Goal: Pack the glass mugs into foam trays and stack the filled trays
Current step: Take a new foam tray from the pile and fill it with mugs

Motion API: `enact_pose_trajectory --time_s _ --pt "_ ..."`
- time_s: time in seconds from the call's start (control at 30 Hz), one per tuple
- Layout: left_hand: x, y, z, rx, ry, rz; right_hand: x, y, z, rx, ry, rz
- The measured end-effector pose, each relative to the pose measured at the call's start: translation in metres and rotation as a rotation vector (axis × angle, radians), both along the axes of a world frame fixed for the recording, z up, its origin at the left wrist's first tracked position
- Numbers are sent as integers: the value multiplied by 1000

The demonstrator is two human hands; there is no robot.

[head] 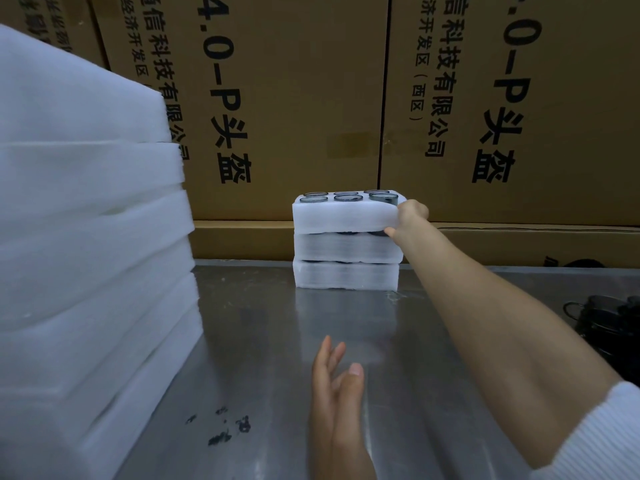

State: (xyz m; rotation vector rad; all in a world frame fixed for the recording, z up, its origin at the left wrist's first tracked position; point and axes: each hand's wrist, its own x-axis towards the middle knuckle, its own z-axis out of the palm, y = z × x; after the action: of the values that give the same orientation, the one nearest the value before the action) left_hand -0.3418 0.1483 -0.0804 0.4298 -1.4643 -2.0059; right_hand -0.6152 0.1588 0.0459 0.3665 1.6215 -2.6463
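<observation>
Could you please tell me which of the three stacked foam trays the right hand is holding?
The top tray: the right hand grips its right end, and its mug rims show on top. The two trays beneath it are untouched.

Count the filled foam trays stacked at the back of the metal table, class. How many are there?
3. The bottom tray sits on the table, the middle tray on it, and the top tray, gripped by the right hand, shows six mugs.
</observation>
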Motion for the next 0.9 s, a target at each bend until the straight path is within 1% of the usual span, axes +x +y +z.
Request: enact_pose_trajectory --time_s 0.1,0.2,0.33,0.4,0.47,0.53,0.6,0.67,0.7,0.8,0.83,0.9 --pt "0 0 1 -7 0 0 1 -1 -3 7 19 23" --pt "-1 0 0 -3 2 -2 2 -2 -3 43 27 -11" --pt "0 1 0 -7 3 0 7 -7 -4 158 81 58" --pt "0 1 1 -7 3 -7 7 -11 -4 281 116 101" --pt "0 1 3 -3 1 -16 4 -14 -10 462 126 63" --pt "-1 1 4 0 3 -25 0 -14 -19 607 190 15" --pt "-2 0 5 -9 9 -30 -4 -15 -27 657 234 8" --pt "-2 1 6 -15 17 -30 -8 -17 -31 651 246 16" --pt "-2 1 7 -14 23 -32 -9 -17 -34 675 242 13" --pt "-1 1 7 -13 36 -43 -8 -12 -47 906 170 -13" --pt "-2 1 7 -17 41 -46 -9 -10 -50 919 127 22" --pt "-3 1 5 -27 43 -50 -9 -6 -51 798 48 150"
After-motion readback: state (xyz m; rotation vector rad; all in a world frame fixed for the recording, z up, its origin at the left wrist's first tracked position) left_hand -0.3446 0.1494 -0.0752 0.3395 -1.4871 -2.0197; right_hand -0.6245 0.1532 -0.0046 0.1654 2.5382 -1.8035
